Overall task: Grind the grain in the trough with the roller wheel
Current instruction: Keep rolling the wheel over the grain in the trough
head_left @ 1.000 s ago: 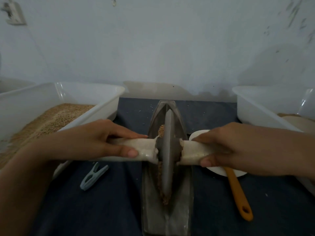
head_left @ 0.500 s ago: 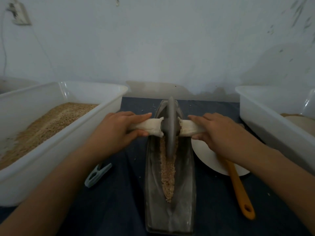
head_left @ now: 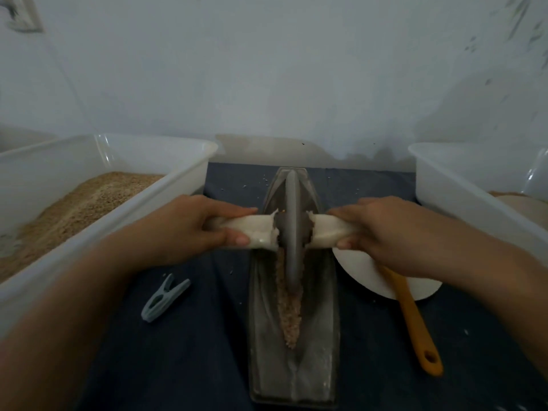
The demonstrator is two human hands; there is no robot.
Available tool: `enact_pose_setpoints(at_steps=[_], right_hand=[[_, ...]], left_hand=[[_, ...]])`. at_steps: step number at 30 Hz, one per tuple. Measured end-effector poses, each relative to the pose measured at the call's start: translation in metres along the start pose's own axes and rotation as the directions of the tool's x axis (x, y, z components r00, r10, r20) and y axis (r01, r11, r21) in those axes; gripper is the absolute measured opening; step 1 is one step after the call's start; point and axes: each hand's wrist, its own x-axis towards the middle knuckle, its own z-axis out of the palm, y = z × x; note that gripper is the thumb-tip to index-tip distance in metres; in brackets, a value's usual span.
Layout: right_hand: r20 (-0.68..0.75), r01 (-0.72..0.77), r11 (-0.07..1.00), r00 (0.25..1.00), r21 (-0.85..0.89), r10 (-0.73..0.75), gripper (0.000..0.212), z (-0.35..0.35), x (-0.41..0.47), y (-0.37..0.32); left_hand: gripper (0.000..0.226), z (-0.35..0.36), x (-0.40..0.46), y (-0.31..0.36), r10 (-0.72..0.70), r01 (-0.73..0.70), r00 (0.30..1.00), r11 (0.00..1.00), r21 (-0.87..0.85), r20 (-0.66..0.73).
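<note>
Left hand and right hand each grip a wrapped axle end; the roller wheel should track centred, with even downward pressure, along the trough over the grain.

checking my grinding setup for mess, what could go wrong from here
The grain is heaped in a narrow line along the trough; a fast pass of the roller wheel could fling some onto the dark cloth.
The right hand works just above the white plate and orange-handled tool and might knock them.
</note>
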Motion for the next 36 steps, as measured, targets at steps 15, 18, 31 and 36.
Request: enact_pose_setpoints(at_steps=[15,18,31,36], right_hand=[[0.128,0.088,0.996,0.988,0.016,-0.089,0.042,-0.02,-0.02,-0.008],[0.167,0.085,0.995,0.981,0.058,-0.094,0.043,-0.025,-0.023,-0.008],[-0.188,-0.02,0.988,0.982,-0.153,-0.01,0.057,0.024,0.014,0.012],[0.088,0.08,0.997,0.993,-0.01,-0.079,0.042,-0.012,-0.014,-0.005]], left_hand=[[0.047,-0.015,-0.011,-0.006,0.119,-0.043,0.958,0.959,-0.279,0.26],[0.044,-0.018,-0.014,-0.001,0.142,-0.033,0.945,0.937,-0.348,0.295],[0.056,0.02,0.013,-0.004,0.084,-0.039,0.956,0.986,0.165,-0.28],[0.056,-0.009,-0.007,-0.002,0.046,-0.032,0.992,0.993,-0.114,0.118]])
